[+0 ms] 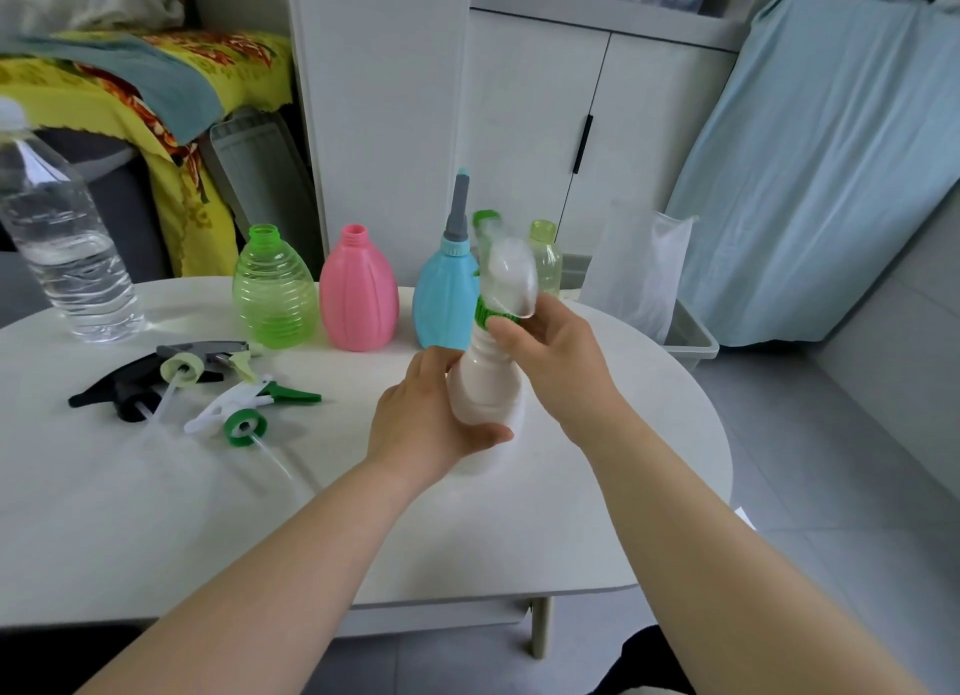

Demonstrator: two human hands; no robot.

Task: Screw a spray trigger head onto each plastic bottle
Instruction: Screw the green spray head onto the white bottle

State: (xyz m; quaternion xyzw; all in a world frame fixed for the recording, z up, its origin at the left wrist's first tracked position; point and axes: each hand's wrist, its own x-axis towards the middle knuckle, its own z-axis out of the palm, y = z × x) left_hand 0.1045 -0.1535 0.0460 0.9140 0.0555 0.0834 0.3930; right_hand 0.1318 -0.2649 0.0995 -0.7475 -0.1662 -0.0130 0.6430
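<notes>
One white bottle (pixel 485 393) is in work: it is held over the round table (pixel 156 512), towards its right side, and whether its base touches the top cannot be told. The step in hand is judged to be the screwing-on of a trigger head (pixel 511 273).

The bottle's lower body is gripped by the left hand (pixel 421 424), with fingers and thumb curled round it. The green collar (pixel 485 312) at the neck is pinched by the right hand (pixel 556 362). The pale head above it is blurred, so how far the thread is seated cannot be told.

Next, the collar is to be turned until snug while the bottle is braced against turning, and cross-threading is to be avoided.

A green bottle (pixel 274 289) and a pink bottle (pixel 358 294) are seen open-necked at the back, beside a capped blue bottle (pixel 445 299). Three loose trigger heads (pixel 244 408) are laid to the left.
</notes>
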